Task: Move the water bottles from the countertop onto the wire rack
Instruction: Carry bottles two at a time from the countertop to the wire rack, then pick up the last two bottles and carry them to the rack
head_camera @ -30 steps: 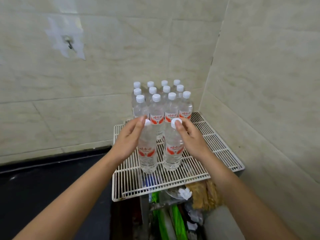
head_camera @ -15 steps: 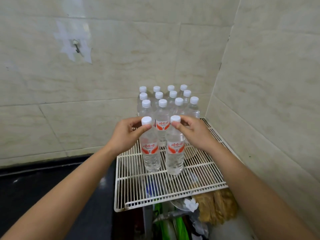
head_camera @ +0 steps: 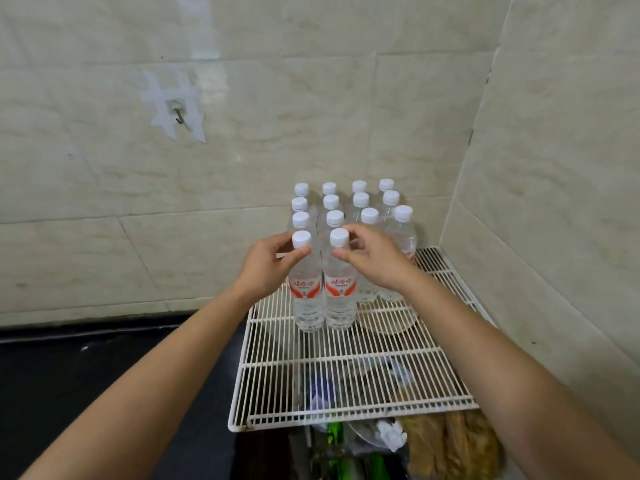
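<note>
A white wire rack [head_camera: 346, 375] sits in the corner of the tiled walls. Several clear water bottles with white caps and red labels [head_camera: 360, 209] stand in rows at its back. Two more bottles stand upright in front of them, side by side. My left hand [head_camera: 266, 268] grips the neck of the left front bottle [head_camera: 306, 296]. My right hand [head_camera: 374, 258] grips the neck of the right front bottle [head_camera: 340, 296]. Both bottle bases rest on the rack wires.
The black countertop [head_camera: 86, 382] lies to the left of the rack. Below the rack's front edge are bags, green items and crumpled paper [head_camera: 391, 441]. A metal hook [head_camera: 178, 112] hangs on the back wall. The right wall stands close beside the rack.
Both hands have pushed the two front bottles back along the rack, up against the rows behind. The view has shifted, so the rack's front now shows more.
</note>
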Motion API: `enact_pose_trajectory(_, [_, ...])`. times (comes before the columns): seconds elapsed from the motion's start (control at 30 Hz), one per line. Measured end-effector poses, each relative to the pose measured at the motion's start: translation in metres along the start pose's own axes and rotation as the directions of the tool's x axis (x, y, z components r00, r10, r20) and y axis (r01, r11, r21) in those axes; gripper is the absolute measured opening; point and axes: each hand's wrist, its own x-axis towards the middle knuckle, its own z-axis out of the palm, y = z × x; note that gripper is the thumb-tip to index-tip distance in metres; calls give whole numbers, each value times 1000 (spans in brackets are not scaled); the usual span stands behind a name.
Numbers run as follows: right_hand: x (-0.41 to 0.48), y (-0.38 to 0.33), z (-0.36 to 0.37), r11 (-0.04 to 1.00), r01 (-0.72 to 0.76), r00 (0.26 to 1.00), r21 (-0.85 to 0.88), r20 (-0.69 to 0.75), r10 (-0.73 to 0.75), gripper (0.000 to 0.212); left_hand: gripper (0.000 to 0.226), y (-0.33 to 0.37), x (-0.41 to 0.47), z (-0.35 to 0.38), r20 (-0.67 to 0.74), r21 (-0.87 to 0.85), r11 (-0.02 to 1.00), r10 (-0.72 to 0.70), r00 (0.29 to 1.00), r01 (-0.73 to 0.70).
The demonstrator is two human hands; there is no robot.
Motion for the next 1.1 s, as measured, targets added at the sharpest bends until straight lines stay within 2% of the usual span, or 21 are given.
enact_pose_trajectory(0.17, [0,0,-1,1000,16,1000,1,25,-16,46,29,-4,0,0,13,-7,1000,-1,1000,1])
enact_pose_trajectory(0.47, [-13,-7,0,991,47,999,-127,21,-45,55,39,9,-14,5,-15,9,1000,-24,1000,24])
enact_pose_trajectory(0.6, [-38,0,11,962,-4,979,-273,-196,-51,81,65,8,-35,-3,-115,324,946,24,993,15])
enact_pose_trajectory(0.67, [-52,2,18,938,33,953,-344,-271,-133,81,68,6,-54,-11,-172,434,901,73,982,9])
enact_pose_trajectory(0.77, [-67,0,33,860,134,911,-492,-282,-302,75,66,-1,-90,-19,-214,604,797,139,967,19])
enact_pose_trajectory(0.9, [-81,-11,72,813,308,841,-494,-257,-475,72,63,-15,-155,-24,-319,669,726,89,944,158])
enact_pose_trajectory(1.03, [-87,-24,131,803,442,819,-401,-186,-543,71,64,-31,-228,-34,-399,698,631,-50,916,338])
enact_pose_trajectory(1.1, [-87,-37,165,801,491,816,-342,-142,-561,71,65,-34,-260,-48,-468,684,568,-139,872,458])
